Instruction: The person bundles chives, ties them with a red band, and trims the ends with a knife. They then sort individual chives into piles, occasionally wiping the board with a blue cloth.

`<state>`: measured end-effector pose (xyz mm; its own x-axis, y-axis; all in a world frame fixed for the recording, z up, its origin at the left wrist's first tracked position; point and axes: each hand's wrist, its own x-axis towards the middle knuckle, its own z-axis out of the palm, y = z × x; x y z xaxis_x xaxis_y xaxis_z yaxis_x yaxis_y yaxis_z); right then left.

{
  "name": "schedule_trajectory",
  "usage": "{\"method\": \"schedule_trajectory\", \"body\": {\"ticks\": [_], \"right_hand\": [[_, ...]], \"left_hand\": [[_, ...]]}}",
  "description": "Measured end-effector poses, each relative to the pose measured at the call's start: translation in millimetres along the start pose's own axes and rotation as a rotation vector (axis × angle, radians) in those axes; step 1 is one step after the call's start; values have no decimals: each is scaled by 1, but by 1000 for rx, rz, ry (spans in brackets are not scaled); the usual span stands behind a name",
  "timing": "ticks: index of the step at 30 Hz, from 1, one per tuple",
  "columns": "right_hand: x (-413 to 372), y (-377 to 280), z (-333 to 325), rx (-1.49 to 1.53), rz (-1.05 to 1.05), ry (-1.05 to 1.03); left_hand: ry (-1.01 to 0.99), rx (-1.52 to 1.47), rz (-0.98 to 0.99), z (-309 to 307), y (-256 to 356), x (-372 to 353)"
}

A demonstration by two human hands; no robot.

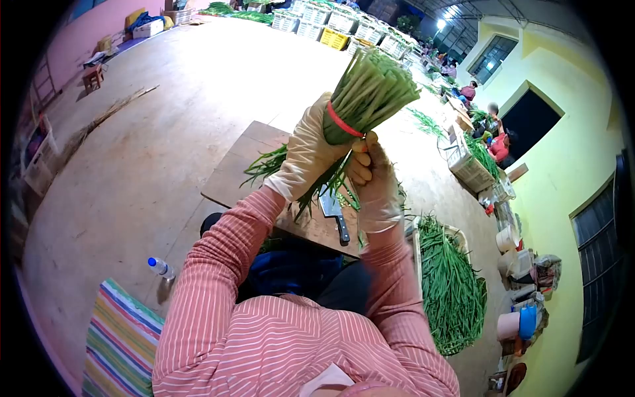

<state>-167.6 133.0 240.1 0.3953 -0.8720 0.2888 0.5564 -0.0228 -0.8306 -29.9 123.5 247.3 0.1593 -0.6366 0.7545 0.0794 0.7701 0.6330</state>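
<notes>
Bundle of long green stalks (pixel 380 92) was paler at its upper end; thin looped band (pixel 342 120) was bright red. Thin wrinkled gloves (pixel 301 162) were off-white. Long-sleeved cloth shirt (pixel 284 337) was salmon pink, fine white stripes. Flat wooden surface (pixel 241 162) was brown. Broad metal cleaver (pixel 330 204) was silver-grey, handle black. Flat woven-looking mat (pixel 122 341) was striped blue, white, green, ochre.

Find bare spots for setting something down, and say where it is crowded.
Bare: the left end of the wooden board, between its edge and the leaf tips of the held bundle, and the floor between the board and the dry stalks. Crowded: the board's right part, where a knife and green scraps lie, and right of it, with heaped greens.
</notes>
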Motion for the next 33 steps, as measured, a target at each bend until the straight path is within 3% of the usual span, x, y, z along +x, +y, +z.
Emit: {"method": "schedule_trajectory", "body": {"ticks": [1,2,5,6,7,8,9,11,12,14,17,19,23,26,28,29,31,32,33], "right_hand": [[0,8,0,624,104,-282],[-4,16,3,628,98,-279],[-12,20,33,820,85,-147],[-9,19,37,522,101,125],[-8,19,38,212,118,387],[-12,17,11,-94,123,48],[-14,9,6,-94,125,48],[-13,-5,3,-461,271,21],[-13,-18,1,-757,293,13],[-14,-29,-7,-766,323,57],[-19,-36,0,-812,325,128],[-24,-39,2,-781,299,102],[-23,-35,-7,-744,266,53],[-22,-34,-13,-672,371,99],[-22,-40,-14,-889,336,239],[-22,-52,-23,-784,347,142],[-19,-47,-19,-619,-16,288],[-18,-54,-16,-854,13,318],[-9,-48,-20,-853,5,329]], "left_hand": [[-27,13,17,2,3,1],[-88,-409,-408,-1,-3,5],[-8,-664,-409,2,23,-1],[-2,-205,16,2,21,1],[-4,-203,13,-1,23,-1],[-61,-175,-30,-6,26,-5],[-119,-146,-74,-8,36,-5],[-148,-246,-168,-12,25,-9],[-151,-99,-151,-14,17,-12],[-155,48,-138,-16,11,-16],[-250,-138,-315,-17,5,-20],[-336,-434,-449,-18,-1,-24],[-291,-373,-478,-18,0,-26],[-290,-392,-502,-19,4,-28],[-257,-313,-562,-23,0,-31],[-258,-311,-560,-27,-6,-33],[-256,-340,-582,-33,-16,-37],[-266,-341,-580,-34,-18,-38],[-317,-401,-588,-34,-17,-40]]}}
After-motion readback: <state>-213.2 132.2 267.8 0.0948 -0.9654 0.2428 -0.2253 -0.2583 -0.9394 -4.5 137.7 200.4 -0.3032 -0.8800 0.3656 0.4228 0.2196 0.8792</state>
